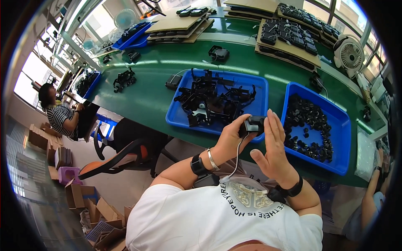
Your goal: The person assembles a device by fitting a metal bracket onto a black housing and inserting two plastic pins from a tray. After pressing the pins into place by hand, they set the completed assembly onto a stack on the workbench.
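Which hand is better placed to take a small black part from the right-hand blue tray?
Probably the right hand: it is open and nearer that blue tray, while the left hand grips the black device.

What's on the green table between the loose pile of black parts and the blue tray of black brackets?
In the head view, a black boxy device with a pale cable lies there, nearer the tray than the pile.

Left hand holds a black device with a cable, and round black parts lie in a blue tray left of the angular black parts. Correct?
No: the head view shows the round black parts in a blue tray right of the angular black parts. The left hand holds a black device with a cable.
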`<state>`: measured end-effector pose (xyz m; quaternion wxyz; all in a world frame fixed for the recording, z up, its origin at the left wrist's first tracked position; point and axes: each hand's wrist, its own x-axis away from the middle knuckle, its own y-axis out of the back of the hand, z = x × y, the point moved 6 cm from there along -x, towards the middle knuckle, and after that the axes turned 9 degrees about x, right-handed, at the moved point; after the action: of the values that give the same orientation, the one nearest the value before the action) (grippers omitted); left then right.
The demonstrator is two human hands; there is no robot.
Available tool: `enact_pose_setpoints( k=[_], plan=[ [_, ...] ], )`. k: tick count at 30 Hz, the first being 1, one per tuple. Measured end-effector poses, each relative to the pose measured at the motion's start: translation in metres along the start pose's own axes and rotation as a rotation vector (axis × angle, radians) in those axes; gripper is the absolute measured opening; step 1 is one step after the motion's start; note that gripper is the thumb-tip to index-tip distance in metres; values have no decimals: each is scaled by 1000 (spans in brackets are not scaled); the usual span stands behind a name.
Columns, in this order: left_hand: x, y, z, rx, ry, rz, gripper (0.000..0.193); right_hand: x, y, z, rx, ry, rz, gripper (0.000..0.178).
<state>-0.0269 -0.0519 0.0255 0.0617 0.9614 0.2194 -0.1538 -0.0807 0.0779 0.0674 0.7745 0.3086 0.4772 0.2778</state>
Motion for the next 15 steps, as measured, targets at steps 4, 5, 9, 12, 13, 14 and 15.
enact_pose_setpoints(
  k=[4, 5, 9, 12, 13, 14, 15],
  plan=[
    [2, 0, -2, -31, 14, -6, 48, 10, -1, -7, -75, 24, 92, 76],
    [2, 0, -2, -43, 25, -14, 49, 10, -1, -12, -24, 15, 96, 78],
    [-4, -5, -1, -34, 17, 8, 47, 14, -6, -16, 32, -11, 88, 81],
    [-6, -6, -2, -39, -44, -16, 46, 14, -11, -4, -83, -2, 60, 83],
    [-5, -5, -2, -42, -75, -35, 46, 13, -10, -3, -75, 6, 53, 84],
    [-5, -5, -2, -43, -71, -37, 46, 12, -8, -2, -66, 17, 45, 85],
    [-5, -5, -3, -59, -78, -30, 46, 12, -6, 0, -58, 30, 37, 86]
  ],
)
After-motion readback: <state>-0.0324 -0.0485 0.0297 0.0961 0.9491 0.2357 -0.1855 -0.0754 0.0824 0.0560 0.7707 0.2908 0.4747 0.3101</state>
